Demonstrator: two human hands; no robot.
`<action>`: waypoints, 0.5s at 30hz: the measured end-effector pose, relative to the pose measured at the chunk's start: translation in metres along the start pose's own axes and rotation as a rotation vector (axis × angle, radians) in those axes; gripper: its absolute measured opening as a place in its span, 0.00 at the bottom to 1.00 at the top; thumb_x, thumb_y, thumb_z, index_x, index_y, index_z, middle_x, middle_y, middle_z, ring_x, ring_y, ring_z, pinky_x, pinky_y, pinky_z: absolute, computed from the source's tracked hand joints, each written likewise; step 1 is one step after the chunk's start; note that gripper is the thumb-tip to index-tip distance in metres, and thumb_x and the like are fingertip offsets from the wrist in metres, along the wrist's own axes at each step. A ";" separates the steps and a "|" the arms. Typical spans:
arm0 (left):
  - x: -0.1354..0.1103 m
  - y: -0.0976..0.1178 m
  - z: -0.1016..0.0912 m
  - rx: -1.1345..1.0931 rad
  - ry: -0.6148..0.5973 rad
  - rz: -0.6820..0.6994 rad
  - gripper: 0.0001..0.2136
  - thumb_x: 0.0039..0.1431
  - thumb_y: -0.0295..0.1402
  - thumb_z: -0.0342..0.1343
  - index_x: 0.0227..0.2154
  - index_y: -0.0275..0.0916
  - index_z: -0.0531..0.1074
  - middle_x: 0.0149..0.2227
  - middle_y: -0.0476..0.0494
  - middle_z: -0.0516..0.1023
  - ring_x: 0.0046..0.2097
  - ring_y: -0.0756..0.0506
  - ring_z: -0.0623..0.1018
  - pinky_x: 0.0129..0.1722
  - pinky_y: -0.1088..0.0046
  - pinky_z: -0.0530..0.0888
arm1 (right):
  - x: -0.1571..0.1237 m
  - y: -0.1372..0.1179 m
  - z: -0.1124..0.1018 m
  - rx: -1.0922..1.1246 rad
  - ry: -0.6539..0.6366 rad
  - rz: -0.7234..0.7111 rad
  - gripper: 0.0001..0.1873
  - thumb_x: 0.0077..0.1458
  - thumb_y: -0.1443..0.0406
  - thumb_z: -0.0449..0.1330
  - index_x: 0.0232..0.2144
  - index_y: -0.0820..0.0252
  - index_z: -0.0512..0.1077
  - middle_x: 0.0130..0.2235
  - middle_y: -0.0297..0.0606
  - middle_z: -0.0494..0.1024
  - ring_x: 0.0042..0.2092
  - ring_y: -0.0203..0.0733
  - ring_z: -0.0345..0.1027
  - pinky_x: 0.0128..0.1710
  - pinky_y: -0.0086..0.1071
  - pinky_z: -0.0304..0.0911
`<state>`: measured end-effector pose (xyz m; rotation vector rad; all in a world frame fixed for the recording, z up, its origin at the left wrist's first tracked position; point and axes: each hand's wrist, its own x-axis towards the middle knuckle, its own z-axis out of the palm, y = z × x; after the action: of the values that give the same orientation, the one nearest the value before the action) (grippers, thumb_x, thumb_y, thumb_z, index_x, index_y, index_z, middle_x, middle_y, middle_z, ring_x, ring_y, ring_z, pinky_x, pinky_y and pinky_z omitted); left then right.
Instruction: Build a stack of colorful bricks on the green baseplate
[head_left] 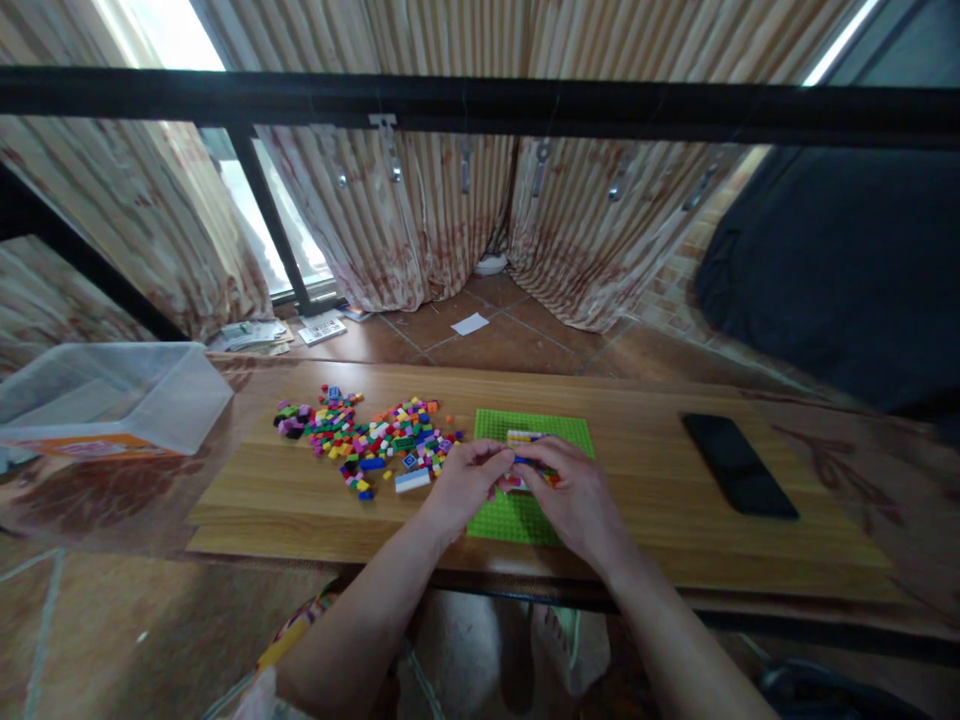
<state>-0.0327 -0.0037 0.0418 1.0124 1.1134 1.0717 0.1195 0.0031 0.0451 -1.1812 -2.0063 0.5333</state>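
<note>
A green baseplate (555, 428) lies on the wooden table (675, 560), with a small build of coloured bricks (523, 437) on it. My left hand (465, 482) and my right hand (576, 500) meet over the plate's middle, fingers pinched together around small bricks there. Which brick each hand holds is hidden by the fingers. A pile of loose coloured bricks (367, 435) spreads out left of the plate, and a white brick (412, 481) lies close to my left hand.
A clear plastic tub (112, 398) stands at the table's left end. A black phone (739, 465) lies on the right side. A black bar (480, 105) crosses overhead, with curtains (420, 230) and tiled floor beyond the table.
</note>
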 end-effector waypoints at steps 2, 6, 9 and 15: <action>0.002 0.000 -0.002 0.047 0.019 0.006 0.14 0.51 0.43 0.58 0.24 0.35 0.74 0.22 0.49 0.74 0.23 0.54 0.66 0.21 0.78 0.60 | -0.001 0.006 0.000 -0.010 -0.007 0.004 0.09 0.60 0.63 0.56 0.36 0.53 0.77 0.37 0.36 0.79 0.42 0.44 0.71 0.44 0.40 0.65; 0.009 -0.008 -0.010 0.200 0.106 0.024 0.12 0.54 0.38 0.55 0.24 0.36 0.75 0.24 0.48 0.77 0.25 0.52 0.68 0.25 0.77 0.63 | -0.004 0.019 0.001 -0.031 -0.008 0.012 0.08 0.58 0.62 0.59 0.35 0.51 0.79 0.39 0.37 0.78 0.44 0.45 0.70 0.45 0.41 0.65; 0.014 -0.016 -0.015 0.283 0.130 0.040 0.11 0.53 0.36 0.54 0.22 0.36 0.75 0.23 0.48 0.76 0.27 0.51 0.70 0.27 0.76 0.64 | -0.006 0.026 0.005 -0.069 0.033 0.019 0.06 0.55 0.60 0.62 0.33 0.49 0.80 0.40 0.38 0.76 0.45 0.47 0.68 0.47 0.44 0.65; 0.015 -0.022 -0.011 0.280 0.075 0.030 0.08 0.51 0.34 0.55 0.23 0.36 0.76 0.21 0.51 0.73 0.24 0.52 0.67 0.26 0.76 0.62 | -0.006 0.024 0.012 -0.122 0.106 0.054 0.02 0.50 0.62 0.66 0.29 0.49 0.80 0.43 0.40 0.74 0.48 0.50 0.65 0.48 0.47 0.63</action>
<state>-0.0391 0.0075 0.0165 1.2202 1.3387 1.0019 0.1254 0.0097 0.0192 -1.3127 -1.9437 0.3712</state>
